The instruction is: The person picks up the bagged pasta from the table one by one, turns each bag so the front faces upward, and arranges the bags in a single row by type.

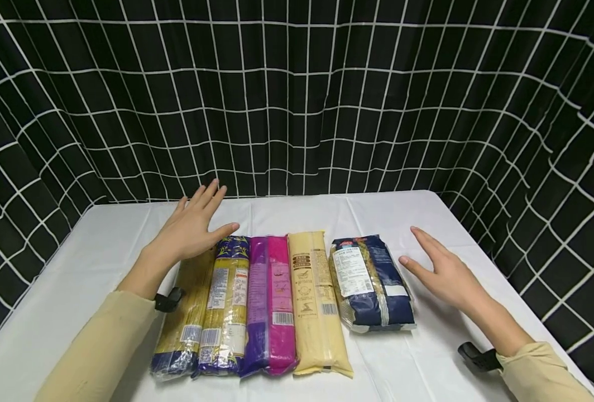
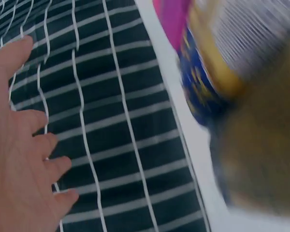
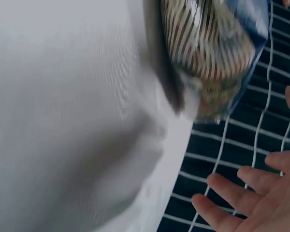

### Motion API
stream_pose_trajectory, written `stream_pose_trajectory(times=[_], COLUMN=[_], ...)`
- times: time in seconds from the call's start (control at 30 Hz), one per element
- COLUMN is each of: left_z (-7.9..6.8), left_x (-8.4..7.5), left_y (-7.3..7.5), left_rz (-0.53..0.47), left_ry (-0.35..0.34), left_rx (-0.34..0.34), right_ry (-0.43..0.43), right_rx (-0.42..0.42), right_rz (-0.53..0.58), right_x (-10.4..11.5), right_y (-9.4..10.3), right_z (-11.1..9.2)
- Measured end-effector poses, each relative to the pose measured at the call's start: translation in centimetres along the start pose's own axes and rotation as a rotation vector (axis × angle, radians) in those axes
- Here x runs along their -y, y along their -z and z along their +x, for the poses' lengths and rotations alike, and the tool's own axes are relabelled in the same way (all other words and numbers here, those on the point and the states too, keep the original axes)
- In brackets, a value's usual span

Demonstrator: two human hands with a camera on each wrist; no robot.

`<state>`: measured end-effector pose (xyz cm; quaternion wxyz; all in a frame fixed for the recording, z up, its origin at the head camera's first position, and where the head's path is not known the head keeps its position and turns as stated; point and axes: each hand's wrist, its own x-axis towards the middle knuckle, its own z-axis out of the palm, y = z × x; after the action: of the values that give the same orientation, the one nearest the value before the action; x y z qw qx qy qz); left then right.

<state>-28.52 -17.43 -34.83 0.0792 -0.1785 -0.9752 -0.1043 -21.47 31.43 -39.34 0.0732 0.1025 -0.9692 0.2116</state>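
Note:
My left hand (image 1: 191, 226) is held with fingers spread above the far end of a clear spaghetti pack (image 1: 188, 301), partly hiding it. Beside that lies a second spaghetti pack (image 1: 226, 307) with blue printed ends and white labels. A purple and magenta packet (image 1: 271, 304) comes after it, then a cream-coloured packet (image 1: 317, 301) with brown print and a barcode. Farther right, a shorter dark blue pasta bag (image 1: 372, 282) has a white label. My right hand (image 1: 445, 273) hovers just right of this bag, fingers extended, holding nothing. In the right wrist view the bag's clear striped side (image 3: 208, 48) shows.
A white cloth (image 1: 51, 296) covers the table. Behind and along both sides hangs a black curtain with a white grid (image 1: 297, 100). Each wrist wears a black band, one on the left wrist (image 1: 169, 300) and one on the right wrist (image 1: 479, 357).

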Motion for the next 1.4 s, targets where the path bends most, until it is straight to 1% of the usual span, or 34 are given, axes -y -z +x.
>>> stream_pose_trajectory(times=[0.1, 0.17, 0.3, 0.37, 0.47, 0.57, 0.67, 0.77, 0.87, 1.07, 1.13, 1.27, 1.4], left_z=[1.8, 3.0, 5.0, 5.9, 7.3, 8.6, 9.5, 10.2, 10.4, 10.2, 10.2, 10.2, 10.3], left_x=[-2.1, -3.5, -6.2, -7.5, -9.2, -10.6, -11.9, -13.2, -14.2, -15.7, -16.0, -16.4, -16.8], left_y=[-0.1, -0.4, -1.2, -1.8, -2.8, -4.2, -5.7, -7.0, -8.1, -9.1, -9.3, -9.6, -10.2], left_rz=[-0.038, -0.068, -0.142, -0.189, -0.273, -0.366, -0.477, -0.578, -0.659, -0.774, -0.793, -0.81, -0.816], left_ry=[-0.063, -0.109, -0.199, -0.232, -0.266, -0.293, -0.314, -0.314, -0.288, -0.216, -0.202, -0.205, -0.214], left_rx=[0.003, 0.006, 0.006, 0.001, -0.006, -0.023, -0.016, 0.023, 0.085, 0.224, 0.268, 0.331, 0.363], right_ry=[0.019, 0.022, -0.006, -0.028, -0.049, -0.058, -0.064, -0.068, -0.069, -0.088, -0.098, -0.122, -0.14], right_rx=[0.01, 0.019, 0.063, 0.088, 0.112, 0.123, 0.132, 0.144, 0.151, 0.173, 0.184, 0.197, 0.197], right_rz=[0.058, 0.098, 0.159, 0.174, 0.188, 0.205, 0.212, 0.196, 0.182, 0.221, 0.234, 0.24, 0.242], right_x=[0.8, 1.3, 1.9, 2.2, 2.5, 2.7, 2.8, 2.9, 2.9, 3.0, 3.0, 3.0, 2.9], right_y=[-0.2, -0.4, -0.9, -1.2, -1.6, -1.9, -2.2, -2.4, -2.6, -2.5, -2.4, -2.3, -2.2], right_z=[-0.3, -0.6, -1.3, -1.7, -2.2, -2.5, -3.0, -3.3, -3.5, -3.5, -3.5, -3.4, -3.3])
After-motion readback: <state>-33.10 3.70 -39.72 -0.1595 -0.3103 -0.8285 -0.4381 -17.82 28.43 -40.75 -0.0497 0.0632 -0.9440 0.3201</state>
